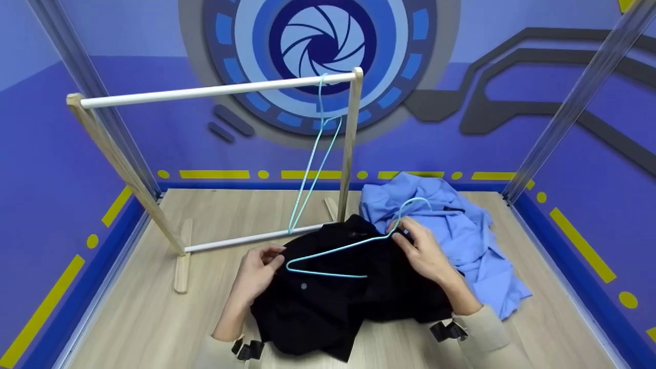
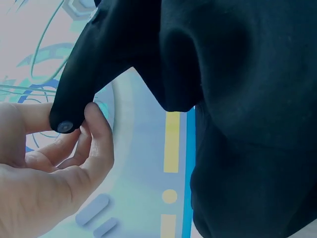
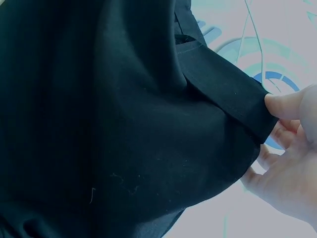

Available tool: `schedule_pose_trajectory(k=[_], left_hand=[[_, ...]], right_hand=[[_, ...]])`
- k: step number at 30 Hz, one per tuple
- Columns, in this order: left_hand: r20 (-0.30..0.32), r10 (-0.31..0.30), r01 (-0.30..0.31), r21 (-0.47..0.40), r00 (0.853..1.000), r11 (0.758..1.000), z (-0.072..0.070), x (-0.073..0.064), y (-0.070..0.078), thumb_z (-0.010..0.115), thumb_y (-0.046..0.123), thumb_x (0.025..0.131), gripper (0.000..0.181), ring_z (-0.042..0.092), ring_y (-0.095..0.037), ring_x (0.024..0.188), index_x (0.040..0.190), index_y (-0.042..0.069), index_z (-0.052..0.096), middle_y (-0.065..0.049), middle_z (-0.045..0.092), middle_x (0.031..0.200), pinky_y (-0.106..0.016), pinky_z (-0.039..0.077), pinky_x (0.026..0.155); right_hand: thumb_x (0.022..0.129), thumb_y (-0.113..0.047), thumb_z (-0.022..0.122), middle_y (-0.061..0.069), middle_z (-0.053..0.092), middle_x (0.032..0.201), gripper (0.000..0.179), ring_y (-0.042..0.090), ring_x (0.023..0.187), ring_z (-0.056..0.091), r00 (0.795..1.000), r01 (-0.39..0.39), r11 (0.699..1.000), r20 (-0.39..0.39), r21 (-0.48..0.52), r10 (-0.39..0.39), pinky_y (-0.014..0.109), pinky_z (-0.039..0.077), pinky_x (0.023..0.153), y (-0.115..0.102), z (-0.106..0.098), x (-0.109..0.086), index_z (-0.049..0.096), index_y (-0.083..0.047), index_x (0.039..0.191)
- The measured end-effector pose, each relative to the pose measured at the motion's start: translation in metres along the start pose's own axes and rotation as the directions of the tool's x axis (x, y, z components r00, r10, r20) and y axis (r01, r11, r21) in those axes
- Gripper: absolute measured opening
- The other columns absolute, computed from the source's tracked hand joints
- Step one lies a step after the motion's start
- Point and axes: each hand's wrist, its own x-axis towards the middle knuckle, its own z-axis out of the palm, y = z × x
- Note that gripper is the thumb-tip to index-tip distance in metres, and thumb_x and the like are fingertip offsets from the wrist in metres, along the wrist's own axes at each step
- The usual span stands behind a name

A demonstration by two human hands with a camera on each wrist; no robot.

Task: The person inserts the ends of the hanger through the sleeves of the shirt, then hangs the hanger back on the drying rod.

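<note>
Black shirt (image 1: pixel 328 312), in front of the rack (image 1: pixel 220 91), edges pinched between thumb and fingers of left hand (image 1: pixel 256 269) and right hand (image 1: pixel 425 251). The hanger (image 1: pixel 338 249) — one end hidden by cloth — could slip out if they tug unevenly.

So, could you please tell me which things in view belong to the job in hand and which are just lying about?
In the job, it seems:
Left hand and right hand, both pinching the black garment
Nearer hanger, partly hidden

Apparently lying about:
Blue garment, crumpled
Rack and farther hanger hung on it, in neither hand, though possibly related
</note>
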Motion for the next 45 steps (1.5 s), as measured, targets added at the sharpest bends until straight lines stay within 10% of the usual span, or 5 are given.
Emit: schedule_pose_trajectory(k=[22, 45], left_hand=[[-0.184, 0.105, -0.108, -0.005, 0.977, 0.994, 0.0, -0.001, 0.019, 0.069, -0.005, 0.091, 0.012, 0.065, -0.019, 0.082, 0.099, 0.001, 0.075, -0.008, 0.072, 0.094, -0.024, 0.051, 0.075], [-0.109, 0.133, -0.146, -0.119, 0.985, 0.982, 0.007, -0.014, 0.046, 0.071, -0.001, 0.093, 0.01, 0.065, -0.014, 0.084, 0.101, 0.001, 0.076, -0.008, 0.074, 0.098, -0.022, 0.051, 0.076]], right_hand=[[0.098, 0.007, 0.062, 0.005, 0.066, 0.104, 0.017, 0.018, 0.1, 0.06, 1.0, 0.013, 0.996, 0.002, -0.088, -0.013, 0.036, 0.045, 0.089, -0.004, 0.004, 0.0, 0.067, -0.008, 0.104], [0.093, 0.009, 0.067, 0.0, 0.064, 0.098, 0.018, 0.018, 0.096, 0.059, 0.993, 0.09, 0.971, -0.058, -0.223, -0.105, 0.037, 0.044, 0.088, -0.001, 0.013, 0.001, 0.067, -0.006, 0.1]])
